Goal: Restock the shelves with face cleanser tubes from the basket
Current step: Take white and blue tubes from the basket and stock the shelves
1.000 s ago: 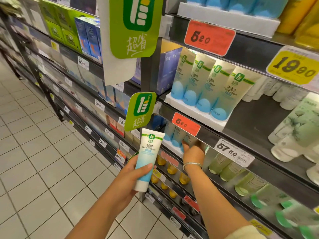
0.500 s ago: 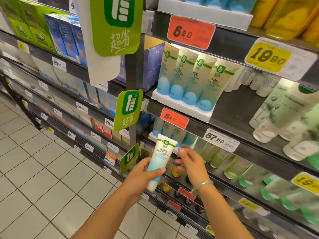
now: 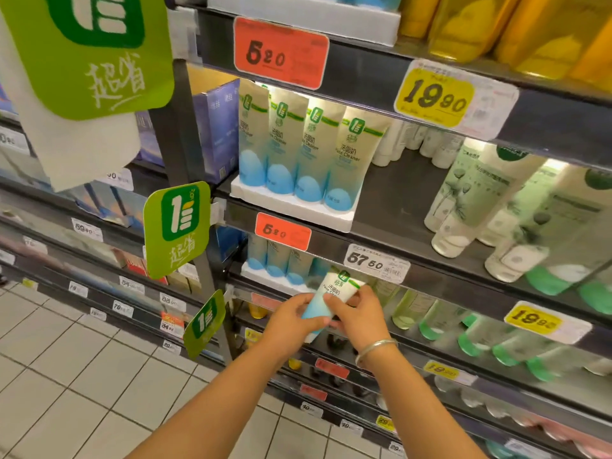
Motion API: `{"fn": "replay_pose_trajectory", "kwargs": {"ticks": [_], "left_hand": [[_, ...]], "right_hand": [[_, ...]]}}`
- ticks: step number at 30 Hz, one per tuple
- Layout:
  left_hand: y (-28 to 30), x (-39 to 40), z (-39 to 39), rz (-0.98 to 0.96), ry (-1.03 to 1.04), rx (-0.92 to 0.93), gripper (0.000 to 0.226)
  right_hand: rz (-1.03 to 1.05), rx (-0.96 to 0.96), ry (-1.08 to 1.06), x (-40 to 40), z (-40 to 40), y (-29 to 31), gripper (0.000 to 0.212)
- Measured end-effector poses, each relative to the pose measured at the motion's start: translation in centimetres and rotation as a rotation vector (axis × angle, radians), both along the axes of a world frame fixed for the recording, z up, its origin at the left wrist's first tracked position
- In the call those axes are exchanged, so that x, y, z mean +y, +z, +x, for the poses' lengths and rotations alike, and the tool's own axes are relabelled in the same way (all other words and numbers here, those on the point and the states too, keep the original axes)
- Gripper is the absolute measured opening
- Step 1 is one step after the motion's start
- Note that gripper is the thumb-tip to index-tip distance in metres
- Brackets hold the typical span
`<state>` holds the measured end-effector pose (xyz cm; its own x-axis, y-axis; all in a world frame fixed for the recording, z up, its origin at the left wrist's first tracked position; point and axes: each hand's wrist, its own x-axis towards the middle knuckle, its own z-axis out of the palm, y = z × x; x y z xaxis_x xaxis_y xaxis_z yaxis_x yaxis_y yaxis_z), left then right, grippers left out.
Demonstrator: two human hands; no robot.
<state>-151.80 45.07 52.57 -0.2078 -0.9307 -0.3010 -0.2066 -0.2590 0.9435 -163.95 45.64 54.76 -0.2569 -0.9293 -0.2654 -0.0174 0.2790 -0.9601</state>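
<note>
The person held one face cleanser tube [image 3: 326, 299] with both hands. The tube was tilted, with its white cap end low and its flat green-striped end up and to the right. It was just below the small red price tag [image 3: 283, 230] and a bit to the right of it, in front of the shelf edge [image 3: 331, 241].

The left hand [image 3: 291, 321] was wrapped around the lower blue part of the tube, with the thumb on top. The right hand [image 3: 359, 314] pinched the upper part of the tube between thumb and fingers. A silver bangle [image 3: 376, 348] sat on the right wrist.

Behind the tube, under the red tag, three more tubes [image 3: 275, 260] stood in a white tray [image 3: 275, 279]. Above the red tag, four tubes [image 3: 298, 150] stood in another white tray [image 3: 291, 208].
</note>
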Motion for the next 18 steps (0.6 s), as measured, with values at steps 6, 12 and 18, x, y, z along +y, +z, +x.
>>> {"fn": "replay_pose_trajectory", "kwargs": {"ticks": [6, 12, 18], "left_hand": [[0.5, -1.4, -1.2, -0.109, 0.043, -0.04, 0.047], [0.9, -2.5, -1.2, -0.09, 0.086, 0.085, 0.046], [0.7, -3.0, -1.9, -0.094, 0.112, 0.118, 0.044]], "right_hand": [[-0.143, 0.364, -0.09, -0.9, -0.1, -0.5, 0.028], [-0.202, 0.352, -0.107, -2.4, 0.2, -0.7, 0.009], [-0.048, 0.462, -0.061, -4.0, -0.2, -1.3, 0.03]]}}
